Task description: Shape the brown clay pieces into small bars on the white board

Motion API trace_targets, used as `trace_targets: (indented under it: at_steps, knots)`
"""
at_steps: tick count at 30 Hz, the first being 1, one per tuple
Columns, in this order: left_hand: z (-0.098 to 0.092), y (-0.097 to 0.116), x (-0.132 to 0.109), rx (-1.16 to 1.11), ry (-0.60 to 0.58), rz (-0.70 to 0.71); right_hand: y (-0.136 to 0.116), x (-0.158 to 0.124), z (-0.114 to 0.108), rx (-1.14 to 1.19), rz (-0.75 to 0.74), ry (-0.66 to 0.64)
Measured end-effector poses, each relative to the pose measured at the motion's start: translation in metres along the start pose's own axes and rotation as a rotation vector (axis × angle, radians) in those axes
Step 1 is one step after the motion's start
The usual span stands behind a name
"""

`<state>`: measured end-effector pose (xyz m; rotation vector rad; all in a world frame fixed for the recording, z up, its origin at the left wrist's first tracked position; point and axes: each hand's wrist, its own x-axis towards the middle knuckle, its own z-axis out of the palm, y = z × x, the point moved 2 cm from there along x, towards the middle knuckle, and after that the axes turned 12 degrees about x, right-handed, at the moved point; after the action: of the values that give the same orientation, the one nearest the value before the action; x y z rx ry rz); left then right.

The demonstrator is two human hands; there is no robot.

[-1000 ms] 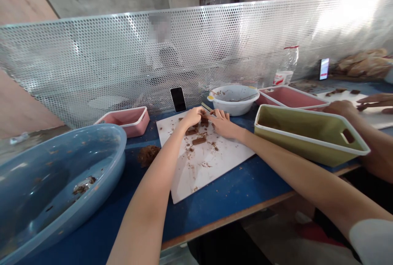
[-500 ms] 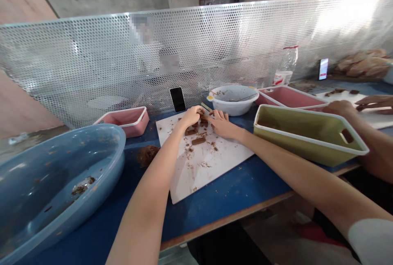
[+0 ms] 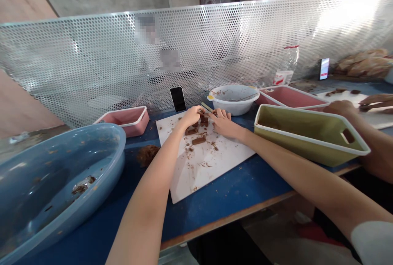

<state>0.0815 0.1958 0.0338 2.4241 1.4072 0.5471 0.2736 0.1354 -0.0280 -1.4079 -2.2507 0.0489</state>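
Head view. Both bare hands worked close together at the far part of a white board (image 3: 215,162) that lay on a blue tabletop (image 3: 215,199). The left hand (image 3: 192,116) was bent at the fingers; its grip met the right hand's fingers over some small brown pieces, and whether it grasped one could not be told. The right hand (image 3: 223,123) reached in low, fingers bent, its grip likewise too hidden to judge. A pale stick (image 3: 206,107) showed just beyond the fingertips. A brown block (image 3: 199,140) lay on the board nearer the wearer, with crumbs and smears about it. Left of the board: a brown lump (image 3: 147,155), partly behind the left forearm, then a large blue tub (image 3: 61,154). A phone (image 3: 178,99) leaned beyond the board; right of it stood a white basin (image 3: 235,107). An olive bin (image 3: 301,140) stood near the right forearm.
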Motion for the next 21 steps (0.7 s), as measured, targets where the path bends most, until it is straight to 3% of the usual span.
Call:
trace_targets:
  at_steps: [16,21]
  knots:
    - [0.0013,-0.0060,0.0021,-0.041,0.008,-0.010,-0.0023,-0.0027,-0.0052,0.018,0.027,-0.021]
    - [0.0007,-0.0030,0.0003,-0.015,-0.013,0.009,0.0012,0.0022,0.0030,0.098,0.180,0.015]
